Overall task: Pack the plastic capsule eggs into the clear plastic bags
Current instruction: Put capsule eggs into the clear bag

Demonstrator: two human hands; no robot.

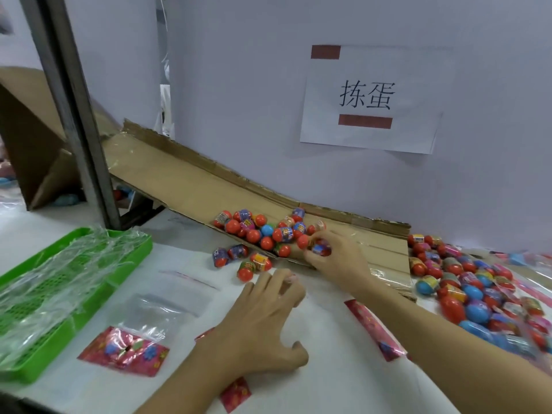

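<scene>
The right hand (334, 258) curls its fingers around a few capsule eggs (321, 248) at the foot of the cardboard chute (191, 180), with more loose eggs just beyond its fingertips. Nearer the person, the left hand (263, 321) rests spread on the table, fingers relaxed, and a clear plastic bag (158, 312) lies flat to its left.

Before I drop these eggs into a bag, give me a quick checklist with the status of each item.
1. Eggs held by right hand: ok.
2. Empty bag lying within reach: ok.
3. Bag mouth open: not ok, it lies flat.
4. Left hand free to open it: cannot tell, fingertips may pinch something.
5. More eggs on the ramp: ok.
6. Egg count in hand: cannot tell.
</scene>
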